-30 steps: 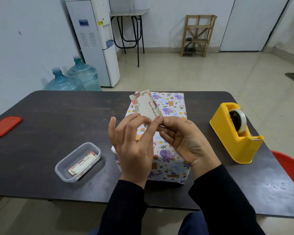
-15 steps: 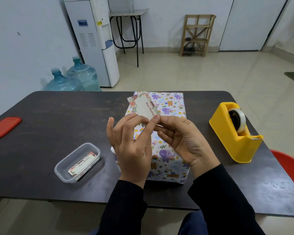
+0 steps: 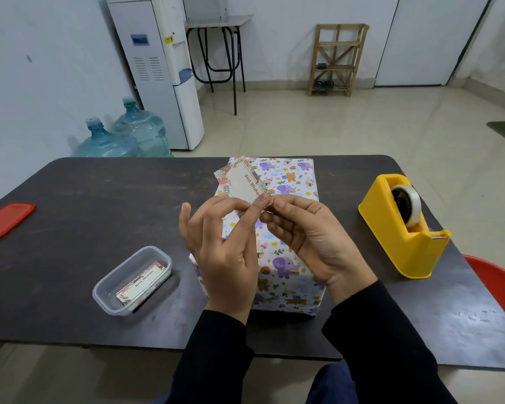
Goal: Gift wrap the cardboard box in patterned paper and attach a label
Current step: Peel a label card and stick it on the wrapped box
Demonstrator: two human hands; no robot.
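The box stands in the middle of the dark table, wrapped in white paper printed with elephants and rainbows. Above it I hold a "Best Wishes" label with a floral border, tilted up and leftward. My left hand pinches the label's lower corner between thumb and forefinger. My right hand pinches the same corner from the right, its fingers curled. Both hands hover over the box and hide part of its top.
A clear plastic tub with more labels sits left of the box. Its red lid lies at the table's left edge. A yellow tape dispenser stands to the right. A red chair shows at the right edge.
The label has tipped slightly further left and my fingertips have shifted along its lower corner. The box and the other things have not moved.
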